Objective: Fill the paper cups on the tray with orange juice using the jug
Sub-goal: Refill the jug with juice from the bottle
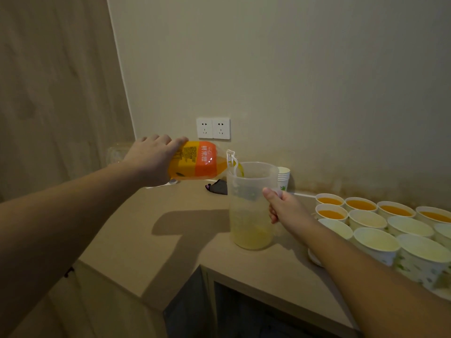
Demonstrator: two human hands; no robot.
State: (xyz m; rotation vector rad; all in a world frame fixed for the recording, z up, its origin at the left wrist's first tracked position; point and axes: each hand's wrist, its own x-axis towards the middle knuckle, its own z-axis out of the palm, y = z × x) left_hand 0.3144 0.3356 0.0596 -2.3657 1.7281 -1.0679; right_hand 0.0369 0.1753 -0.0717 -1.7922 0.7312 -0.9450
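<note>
Left hand [152,158] grips an orange juice bottle [195,161] around its base end, bottle tipped roughly horizontal, neck over the jug's rim. Juice runs from the neck into the jug [251,206].

Jug: translucent plastic, upright on the worktop [170,240], flip lid raised at the left rim, juice fills only its bottom part. Right hand [283,207] is curled around the jug's handle on its right side.

Paper cups [375,242] sit in rows at far right, on a tray barely visible under them. Far-row cups hold orange juice; nearer ones look empty.

Stack of spare cups [283,178] behind the jug against the wall. Small dark object [218,187] on the worktop under the bottle. Double wall socket [213,128] above.
</note>
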